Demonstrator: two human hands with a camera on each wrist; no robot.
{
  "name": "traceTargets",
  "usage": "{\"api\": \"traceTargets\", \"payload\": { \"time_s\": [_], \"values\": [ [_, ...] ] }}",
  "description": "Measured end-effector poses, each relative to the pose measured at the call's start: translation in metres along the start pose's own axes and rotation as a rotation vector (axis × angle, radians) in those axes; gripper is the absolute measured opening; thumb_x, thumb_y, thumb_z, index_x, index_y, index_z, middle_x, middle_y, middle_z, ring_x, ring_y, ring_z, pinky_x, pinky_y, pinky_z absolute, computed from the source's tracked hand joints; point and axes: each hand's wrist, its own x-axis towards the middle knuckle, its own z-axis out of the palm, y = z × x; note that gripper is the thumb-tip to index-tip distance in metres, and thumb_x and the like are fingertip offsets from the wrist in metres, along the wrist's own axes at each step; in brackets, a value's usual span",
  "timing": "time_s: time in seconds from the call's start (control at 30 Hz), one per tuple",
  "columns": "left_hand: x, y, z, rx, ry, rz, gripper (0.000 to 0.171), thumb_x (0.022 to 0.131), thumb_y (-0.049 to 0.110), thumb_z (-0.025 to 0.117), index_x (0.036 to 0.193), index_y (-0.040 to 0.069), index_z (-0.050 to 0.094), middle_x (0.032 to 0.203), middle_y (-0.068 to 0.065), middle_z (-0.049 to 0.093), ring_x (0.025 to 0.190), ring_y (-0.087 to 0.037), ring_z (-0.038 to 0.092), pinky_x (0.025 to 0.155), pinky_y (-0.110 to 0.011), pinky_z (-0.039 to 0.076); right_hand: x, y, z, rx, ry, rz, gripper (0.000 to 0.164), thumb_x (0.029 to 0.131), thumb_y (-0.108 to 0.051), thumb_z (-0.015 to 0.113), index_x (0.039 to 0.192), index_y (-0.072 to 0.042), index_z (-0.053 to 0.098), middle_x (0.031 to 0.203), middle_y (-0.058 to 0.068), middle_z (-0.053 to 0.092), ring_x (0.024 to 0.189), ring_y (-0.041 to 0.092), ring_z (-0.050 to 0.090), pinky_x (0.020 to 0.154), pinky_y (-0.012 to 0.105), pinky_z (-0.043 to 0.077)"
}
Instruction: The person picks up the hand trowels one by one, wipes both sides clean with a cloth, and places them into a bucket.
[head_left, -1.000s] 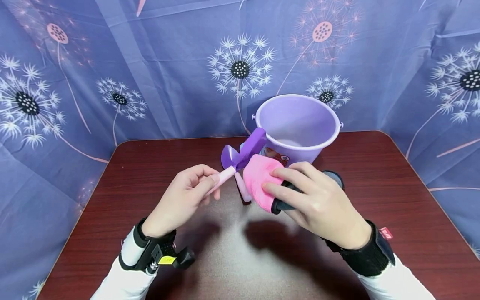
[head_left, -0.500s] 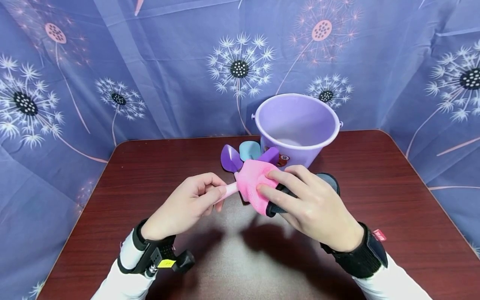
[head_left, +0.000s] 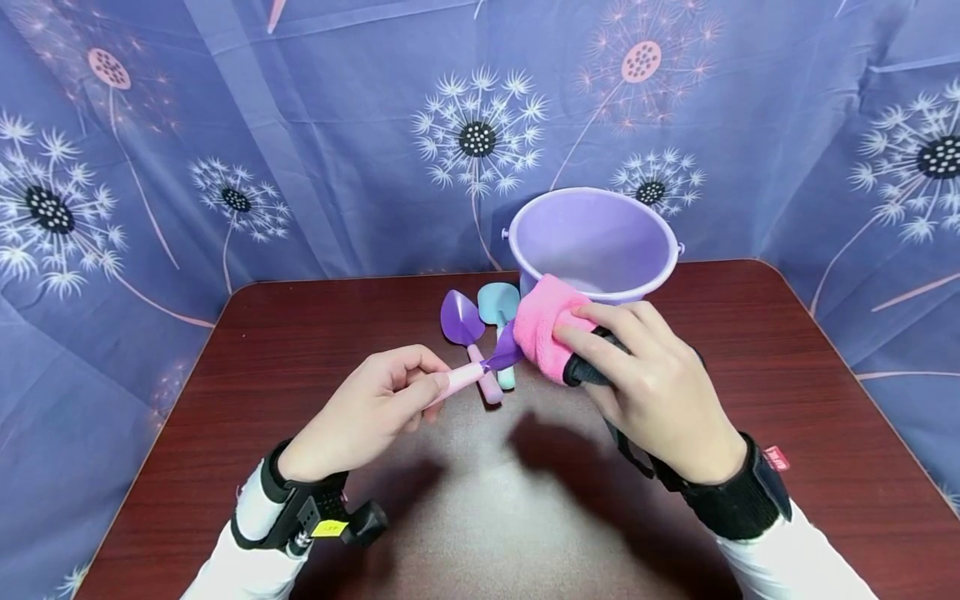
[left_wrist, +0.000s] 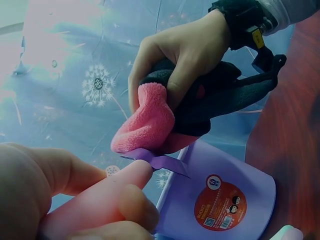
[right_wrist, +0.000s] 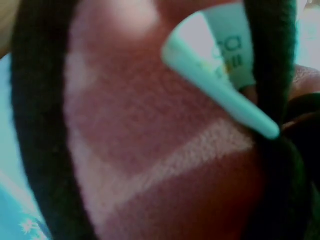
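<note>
My left hand [head_left: 375, 408] pinches the pale pink handle of a purple toy shovel [head_left: 463, 379] between thumb and fingers, above the table. In my right hand [head_left: 660, 400] is a pink fleecy cloth with black trim [head_left: 543, 325], gripped with the fingertips pressing into it. The cloth lies against the purple blade and covers most of it in the head view. From the left wrist, a strip of the purple blade [left_wrist: 160, 162] shows under the cloth's pink edge. The right wrist view is filled by the cloth's pink side, black edging and a white label [right_wrist: 235, 47].
A lilac toy bucket [head_left: 592, 237] stands at the back right of the dark red table [head_left: 285, 333], just behind the cloth. On the table beside it lie a purple toy spade [head_left: 459, 315] with a pink handle and a light blue toy shovel [head_left: 498, 302]. A blue dandelion-print curtain hangs behind.
The cloth moved left and down over the purple blade, then back up and right along it. The shovel tilted lower and turned, while my left hand shifted only slightly.
</note>
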Motion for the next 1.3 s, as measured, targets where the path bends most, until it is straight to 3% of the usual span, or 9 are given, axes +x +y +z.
{"api": "traceTargets", "payload": {
  "time_s": [0.4, 0.67, 1.0, 1.17, 1.3],
  "values": [
    [-0.001, 0.002, -0.001, -0.009, 0.009, 0.014, 0.012, 0.107, 0.014, 0.059, 0.102, 0.015, 0.07, 0.073, -0.009, 0.063, 0.056, -0.015, 0.047, 0.051, -0.027, 0.034, -0.006, 0.016, -0.005, -0.025, -0.017, 0.09, 0.035, 0.096, -0.014, 0.065, 0.129, -0.007, 0.074, 0.124, 0.021, 0.069, 0.099, 0.044, 0.059, 0.082, 0.056, 0.052],
    [-0.002, 0.002, -0.002, -0.014, 0.01, 0.029, 0.012, 0.108, 0.015, 0.058, 0.103, 0.014, 0.069, 0.074, -0.012, 0.063, 0.056, -0.016, 0.046, 0.053, -0.028, 0.036, -0.006, 0.015, -0.005, -0.046, -0.006, 0.103, 0.034, 0.097, -0.015, 0.066, 0.129, -0.008, 0.074, 0.122, 0.021, 0.068, 0.098, 0.045, 0.059, 0.08, 0.057, 0.053],
    [0.0, 0.002, 0.001, -0.069, -0.003, 0.052, 0.015, 0.11, 0.015, 0.055, 0.1, 0.012, 0.066, 0.074, -0.009, 0.062, 0.055, -0.015, 0.042, 0.051, -0.027, 0.033, -0.002, 0.002, 0.001, -0.06, 0.0, 0.021, 0.029, 0.108, -0.023, 0.056, 0.123, -0.006, 0.075, 0.12, 0.02, 0.069, 0.098, 0.045, 0.061, 0.082, 0.052, 0.055],
    [0.001, 0.001, 0.002, -0.09, 0.0, 0.039, 0.016, 0.11, 0.014, 0.054, 0.1, 0.011, 0.065, 0.076, -0.017, 0.062, 0.055, -0.014, 0.041, 0.051, -0.027, 0.032, 0.001, -0.006, 0.004, -0.04, -0.018, -0.024, 0.028, 0.108, -0.02, 0.054, 0.124, -0.006, 0.074, 0.121, 0.019, 0.068, 0.096, 0.041, 0.061, 0.077, 0.049, 0.055],
    [0.002, 0.0, 0.003, -0.108, 0.006, 0.029, 0.016, 0.11, 0.014, 0.054, 0.1, 0.008, 0.065, 0.075, -0.015, 0.062, 0.055, -0.014, 0.041, 0.052, -0.026, 0.033, 0.003, -0.012, 0.008, -0.025, -0.026, -0.076, 0.027, 0.106, -0.014, 0.053, 0.124, -0.005, 0.072, 0.118, 0.019, 0.068, 0.093, 0.039, 0.061, 0.076, 0.046, 0.055]
  ]
}}
